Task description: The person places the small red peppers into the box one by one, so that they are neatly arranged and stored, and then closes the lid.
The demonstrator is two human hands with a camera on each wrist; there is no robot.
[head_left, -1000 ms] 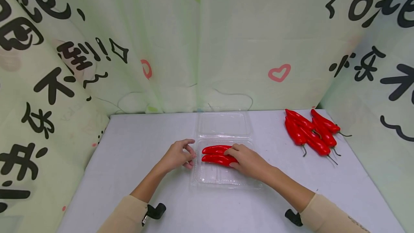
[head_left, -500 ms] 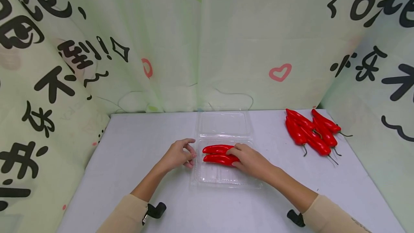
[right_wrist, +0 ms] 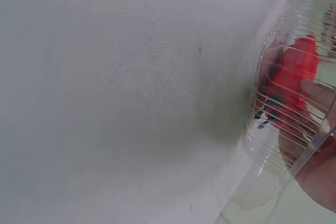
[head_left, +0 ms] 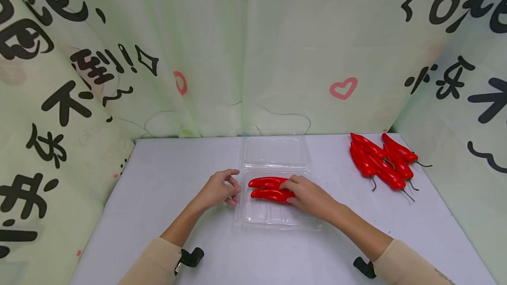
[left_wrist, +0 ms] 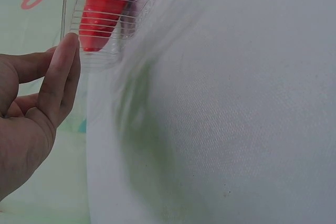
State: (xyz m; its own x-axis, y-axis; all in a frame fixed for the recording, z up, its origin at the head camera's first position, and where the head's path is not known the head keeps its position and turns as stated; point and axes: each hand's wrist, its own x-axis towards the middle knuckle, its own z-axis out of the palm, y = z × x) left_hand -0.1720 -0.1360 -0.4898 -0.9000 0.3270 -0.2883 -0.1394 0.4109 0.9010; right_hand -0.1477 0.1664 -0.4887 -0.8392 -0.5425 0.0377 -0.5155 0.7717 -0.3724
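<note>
A clear plastic clamshell box [head_left: 273,217] lies with its lid laid back behind its base. Two red chili peppers sit lengthwise in the base, a far pepper [head_left: 264,182] and a near pepper [head_left: 269,195]. My right hand [head_left: 310,195] reaches in from the right and grips the near pepper by its stem end, which the fingers hide. Through the ribbed wall in the right wrist view, the thumb lies against the red pepper [right_wrist: 296,69]. My left hand [head_left: 219,189] is at the box's left edge, its fingertips right at the rim and holding nothing.
Several more red chili peppers [head_left: 382,164] lie in a pile at the table's back right, stems toward the front. A white cloth covers the table [head_left: 178,157]. Printed curtains [head_left: 285,56] close off the back and both sides.
My right hand has slid slightly to the right, and the near pepper has shifted a little right with it. The left hand has held its place at the box edge.
</note>
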